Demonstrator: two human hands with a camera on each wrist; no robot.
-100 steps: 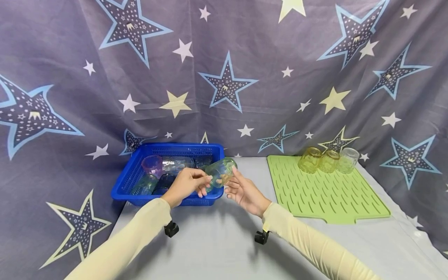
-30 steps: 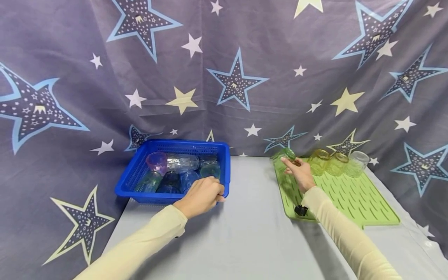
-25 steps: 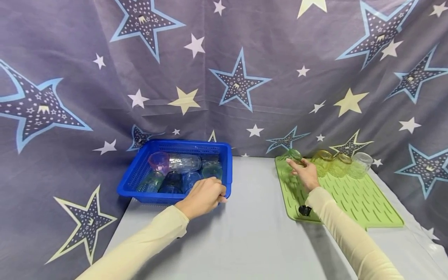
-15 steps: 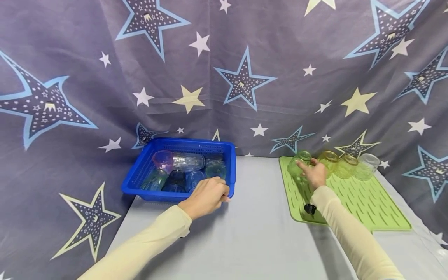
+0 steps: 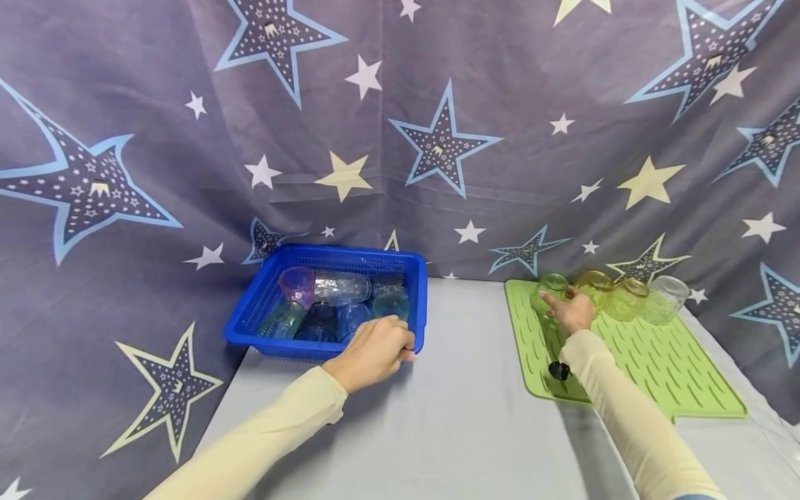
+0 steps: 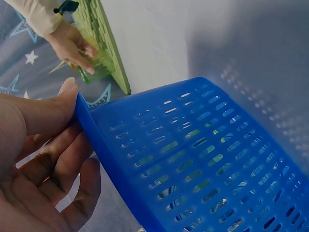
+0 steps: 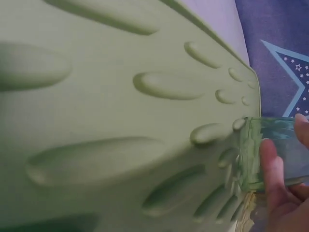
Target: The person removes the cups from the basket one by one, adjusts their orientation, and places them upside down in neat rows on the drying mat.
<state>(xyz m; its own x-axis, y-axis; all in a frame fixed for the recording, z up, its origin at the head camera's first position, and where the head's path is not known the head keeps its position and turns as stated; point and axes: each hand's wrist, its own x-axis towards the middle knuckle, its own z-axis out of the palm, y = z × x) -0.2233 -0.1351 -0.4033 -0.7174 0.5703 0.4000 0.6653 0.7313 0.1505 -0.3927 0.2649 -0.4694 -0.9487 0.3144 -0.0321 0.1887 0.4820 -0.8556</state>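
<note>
My left hand (image 5: 377,351) grips the near right rim of the blue plastic basket (image 5: 422,295); in the left wrist view the thumb lies on the rim, the other fingers curled outside it. At the back left of the green drying mat (image 5: 531,354), my right hand (image 5: 573,311) holds a green glass tumbler (image 5: 550,283) between thumb and fingers. In the right wrist view the tumbler (image 7: 289,145) meets the mat with its wider end. Just right of it stand two yellow glasses (image 5: 596,281) and a clear glass (image 5: 669,298) in a row.
Several glasses lie in the basket, among them a pink one (image 5: 296,285), a clear one (image 5: 344,287) and a blue one (image 5: 351,319). A light-covered table (image 5: 462,389) separates basket and mat. A star-patterned curtain (image 5: 425,222) hangs behind.
The green tumbler went from both hands above the basket to the mat in my right hand, then turned upright and came down beside the yellow glasses. My left hand moved to the basket rim.
</note>
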